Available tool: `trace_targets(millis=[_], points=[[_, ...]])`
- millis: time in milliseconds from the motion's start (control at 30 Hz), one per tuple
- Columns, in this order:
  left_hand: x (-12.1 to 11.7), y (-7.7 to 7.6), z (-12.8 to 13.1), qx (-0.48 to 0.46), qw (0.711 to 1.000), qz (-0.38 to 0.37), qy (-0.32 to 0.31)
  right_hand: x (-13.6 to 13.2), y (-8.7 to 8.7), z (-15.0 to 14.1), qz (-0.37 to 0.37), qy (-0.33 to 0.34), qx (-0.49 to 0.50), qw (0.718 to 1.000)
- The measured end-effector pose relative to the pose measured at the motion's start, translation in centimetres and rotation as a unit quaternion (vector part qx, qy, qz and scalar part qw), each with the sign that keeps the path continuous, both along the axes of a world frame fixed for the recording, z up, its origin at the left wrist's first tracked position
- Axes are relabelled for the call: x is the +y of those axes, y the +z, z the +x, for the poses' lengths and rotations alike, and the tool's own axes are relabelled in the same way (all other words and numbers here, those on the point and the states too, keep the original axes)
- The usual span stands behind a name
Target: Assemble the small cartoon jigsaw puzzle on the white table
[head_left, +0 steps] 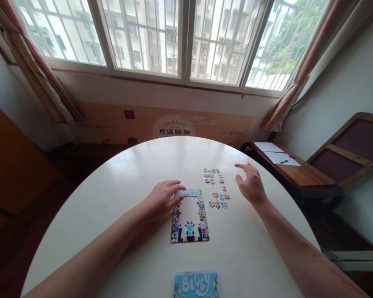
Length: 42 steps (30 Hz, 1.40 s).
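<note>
A partly assembled jigsaw puzzle (190,232) lies flat on the white round table (112,256). Its border is joined together, and bare table shows through the middle. My left hand (166,195) rests over the puzzle's upper left corner, fingers apart, covering part of that edge. Loose puzzle pieces (217,203) are spread in a loose group to the right of the frame. Just beyond them my right hand (251,182) hovers or rests with thumb and index finger spread and nothing visible between them.
A blue picture card or box lid marked "Bluey" (197,285) lies at the near edge. Right of the table, a wooden bench (298,176) carries papers (281,158) and a pen. A large printed cardboard panel (112,124) stands under the window behind the table.
</note>
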<state>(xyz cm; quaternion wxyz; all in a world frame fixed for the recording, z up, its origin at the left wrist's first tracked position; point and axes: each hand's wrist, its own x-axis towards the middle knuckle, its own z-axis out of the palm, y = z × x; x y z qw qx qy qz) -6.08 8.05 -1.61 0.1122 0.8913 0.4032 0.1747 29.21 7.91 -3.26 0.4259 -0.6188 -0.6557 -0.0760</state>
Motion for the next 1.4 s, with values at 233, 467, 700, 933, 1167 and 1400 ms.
trace_targets(millis=[233, 467, 700, 933, 1167, 1400], points=[[0.6, -0.1, -0.7, -0.078, 0.997, -0.018, 0.009, 0.5, -1.0, -0.1, -0.054, 0.024, 0.025, 0.998], [0.4, 0.3, -0.6, -0.17, 0.984, -0.015, 0.047, 0.4, -0.6, -0.4, -0.04, 0.084, 0.08, 0.992], [0.2, 1.0, -0.5, -0.244, 0.965, 0.006, 0.096, -2.1, 2.5, -1.8, -0.111, 0.158, 0.086, 0.977], [0.4, 0.8, -0.6, -0.269, 0.955, 0.004, 0.125, -2.9, 3.4, -2.5, -0.215, 0.17, -0.06, 0.96], [0.0, 1.0, -0.6, -0.259, 0.953, -0.012, 0.155, -3.1, 3.4, -2.2, -0.281, 0.206, -0.103, 0.932], [-0.3, 1.1, -0.2, -0.259, 0.955, -0.019, 0.145, -3.3, 3.8, -2.4, -0.311, 0.213, -0.103, 0.92]])
